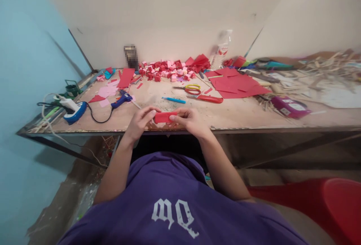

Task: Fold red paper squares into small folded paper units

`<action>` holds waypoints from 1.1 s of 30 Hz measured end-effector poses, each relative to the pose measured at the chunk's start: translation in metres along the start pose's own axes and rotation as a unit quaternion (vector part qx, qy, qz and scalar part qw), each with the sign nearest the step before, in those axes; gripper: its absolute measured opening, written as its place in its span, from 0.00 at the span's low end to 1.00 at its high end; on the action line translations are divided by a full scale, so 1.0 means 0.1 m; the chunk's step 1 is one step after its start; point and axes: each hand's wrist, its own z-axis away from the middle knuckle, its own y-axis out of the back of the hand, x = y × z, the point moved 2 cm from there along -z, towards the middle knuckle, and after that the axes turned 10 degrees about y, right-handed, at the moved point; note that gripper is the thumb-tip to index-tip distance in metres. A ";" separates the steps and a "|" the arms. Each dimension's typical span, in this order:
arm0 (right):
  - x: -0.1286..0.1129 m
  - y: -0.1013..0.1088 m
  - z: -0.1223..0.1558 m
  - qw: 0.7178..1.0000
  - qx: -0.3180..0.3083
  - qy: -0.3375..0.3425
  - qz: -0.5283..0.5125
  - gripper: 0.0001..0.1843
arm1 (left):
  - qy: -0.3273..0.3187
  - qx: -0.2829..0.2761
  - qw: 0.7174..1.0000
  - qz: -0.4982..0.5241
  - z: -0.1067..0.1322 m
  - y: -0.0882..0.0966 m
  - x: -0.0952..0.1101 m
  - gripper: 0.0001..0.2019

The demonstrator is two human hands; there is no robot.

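Red paper strip is up in both hands, just above the near edge of the tabletop, centred in my head view. Left hand has its left end, right hand its right end; my read is that gripping both ends keeps the strip taut and level. Fingers: left thumb and fingers closed together on the paper; right thumb lies over the front face, fingers behind, pinched too. Exact fingertip contact underneath is hidden.

Just beyond: slim blue tool, red-handled knife, scissors, all lying loose, probably left there for easy reach. Left side: blue glue gun on its side, near the blue power strip, presumably so its cord reaches. Pink paper scraps behind it.

Farther back, pile of small red and pink paper pieces, likely pushed there to spare working room. Red paper sheets overlap to its right, clear bottle behind them. Purple box far right, blurry.
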 end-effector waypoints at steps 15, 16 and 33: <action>-0.08 -0.03 0.02 0.996 -0.012 0.040 0.079 0.18 | -0.015 -0.055 0.992 -0.113 0.03 -0.10 0.06 0.18; -0.08 -0.02 0.02 0.995 -0.011 0.044 0.085 0.18 | -0.013 -0.057 0.992 -0.113 0.04 -0.10 0.07 0.18; -0.12 -0.05 0.03 0.989 -0.028 0.053 0.133 0.20 | -0.036 -0.018 0.987 -0.155 0.04 -0.10 0.07 0.18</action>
